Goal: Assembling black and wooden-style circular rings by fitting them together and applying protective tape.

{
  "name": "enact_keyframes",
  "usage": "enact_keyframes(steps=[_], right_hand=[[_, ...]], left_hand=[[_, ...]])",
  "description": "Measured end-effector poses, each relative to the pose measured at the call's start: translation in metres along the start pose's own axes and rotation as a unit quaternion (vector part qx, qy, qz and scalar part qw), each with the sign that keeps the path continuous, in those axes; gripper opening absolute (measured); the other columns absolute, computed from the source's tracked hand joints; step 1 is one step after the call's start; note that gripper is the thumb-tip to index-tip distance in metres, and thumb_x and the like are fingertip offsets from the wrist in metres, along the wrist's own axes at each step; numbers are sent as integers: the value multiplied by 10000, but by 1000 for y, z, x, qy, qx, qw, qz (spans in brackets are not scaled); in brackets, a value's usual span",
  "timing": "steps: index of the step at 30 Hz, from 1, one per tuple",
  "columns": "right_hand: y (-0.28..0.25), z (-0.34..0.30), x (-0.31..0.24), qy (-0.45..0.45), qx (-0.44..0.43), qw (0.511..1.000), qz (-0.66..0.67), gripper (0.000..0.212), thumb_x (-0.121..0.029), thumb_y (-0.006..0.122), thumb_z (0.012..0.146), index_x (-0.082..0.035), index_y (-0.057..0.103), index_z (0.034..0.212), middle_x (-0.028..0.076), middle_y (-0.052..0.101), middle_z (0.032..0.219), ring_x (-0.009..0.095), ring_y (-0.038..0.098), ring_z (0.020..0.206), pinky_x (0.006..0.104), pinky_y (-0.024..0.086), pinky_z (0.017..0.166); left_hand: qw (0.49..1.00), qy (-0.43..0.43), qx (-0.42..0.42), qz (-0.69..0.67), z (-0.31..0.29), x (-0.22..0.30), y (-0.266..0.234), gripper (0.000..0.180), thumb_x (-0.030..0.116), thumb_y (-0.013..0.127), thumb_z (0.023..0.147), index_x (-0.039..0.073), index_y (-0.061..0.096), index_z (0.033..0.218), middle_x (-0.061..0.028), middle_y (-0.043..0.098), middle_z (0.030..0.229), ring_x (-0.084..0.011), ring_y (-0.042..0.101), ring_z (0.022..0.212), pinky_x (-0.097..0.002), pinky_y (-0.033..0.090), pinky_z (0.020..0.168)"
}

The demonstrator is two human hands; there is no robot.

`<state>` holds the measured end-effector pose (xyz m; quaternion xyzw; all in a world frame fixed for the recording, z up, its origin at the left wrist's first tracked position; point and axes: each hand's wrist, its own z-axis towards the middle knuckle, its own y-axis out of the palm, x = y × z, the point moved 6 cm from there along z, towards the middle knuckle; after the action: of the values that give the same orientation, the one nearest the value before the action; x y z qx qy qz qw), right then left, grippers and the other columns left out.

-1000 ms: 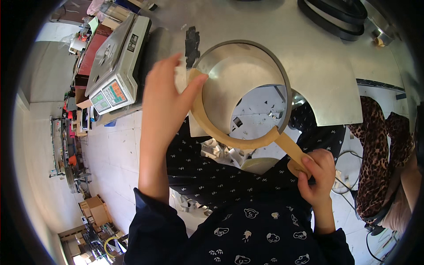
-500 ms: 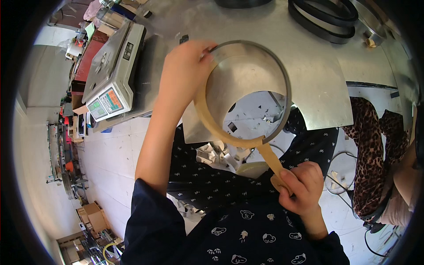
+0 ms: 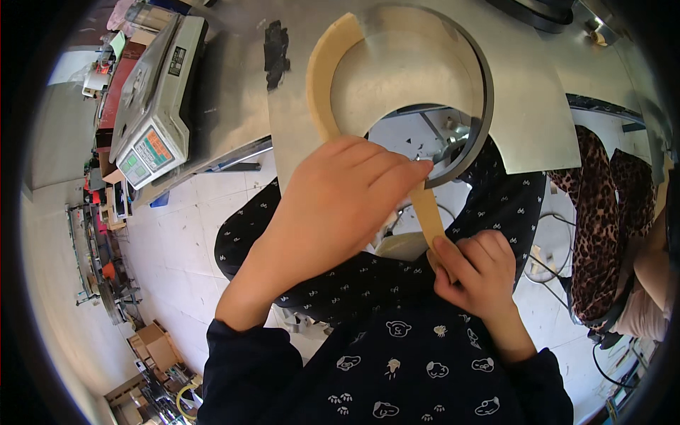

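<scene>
A metal ring (image 3: 486, 92) with a dark rim stands tilted over the table's curved cutout. Tan masking tape (image 3: 321, 78) covers its left side. My left hand (image 3: 340, 202) is closed on the ring's near edge, fingertips by the spot where a tape strip (image 3: 428, 216) leaves it. That strip runs taut down to my right hand (image 3: 482, 273), whose thumb and fingers close round a tape roll, mostly hidden by them. The ring's part under my left hand is hidden too.
A digital scale (image 3: 157, 134) sits on the metal table (image 3: 535, 127) at left. A black patch (image 3: 275, 55) marks the tabletop. Black rings (image 3: 542, 15) lie at the far right. Another person's leg in leopard print (image 3: 593, 219) is at right.
My left hand has moved from the ring's upper left to its near edge by the strip. The ring has turned, carrying its taped part farther up the left side. My right hand still holds the roll.
</scene>
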<state>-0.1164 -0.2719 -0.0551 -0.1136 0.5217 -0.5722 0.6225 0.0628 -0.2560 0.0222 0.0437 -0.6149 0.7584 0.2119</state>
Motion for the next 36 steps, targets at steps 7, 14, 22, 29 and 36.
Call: enact_keyframes(steps=[7, 14, 22, 29, 36], right_hand=[[24, -3, 16, 34, 7, 999, -12, 466, -104, 742, 660, -104, 674, 1120, 18, 473, 710, 203, 497, 675, 338, 407, 627], [-43, 2, -30, 8, 3, 998, -62, 472, -76, 701, 641, -59, 661, 1111, 44, 616, 855, 238, 549, 750, 373, 453, 680], [-75, 74, -29, -47, 77, 996, 23, 356, -169, 614, 852, 36, 521, 1129, 167, 560, 935, 256, 524, 814, 360, 444, 746], [-78, 107, -24, -40, 5, 999, -35, 319, -132, 602, 867, 61, 540, 1113, 155, 579, 950, 226, 539, 849, 308, 431, 776], [-45, 147, -25, -21, 81, 996, -36, 152, -52, 627, 855, -4, 631, 999, 85, 619, 910, 179, 594, 806, 288, 465, 755]], left_hand=[[998, 42, 45, 27, -2, -5, 5, 241, 71, 705, 771, 74, 672, 1010, -51, 652, 833, -268, 631, 800, -378, 475, 708], [1000, 19, 20, -7, -8, -10, 0, 230, 68, 705, 761, 72, 668, 988, -53, 650, 827, -276, 626, 796, -376, 477, 723], [997, 17, 66, -30, -12, -11, 3, 301, 97, 746, 715, 84, 661, 1004, -48, 646, 847, -265, 618, 816, -381, 485, 818], [996, 6, 85, -38, -10, -11, 12, 289, 119, 767, 676, 97, 647, 938, -40, 644, 836, -242, 614, 821, -384, 487, 851], [991, -5, 130, -14, -16, -10, 13, 253, 109, 759, 679, 55, 642, 896, -59, 651, 865, -254, 621, 860, -427, 485, 915]])
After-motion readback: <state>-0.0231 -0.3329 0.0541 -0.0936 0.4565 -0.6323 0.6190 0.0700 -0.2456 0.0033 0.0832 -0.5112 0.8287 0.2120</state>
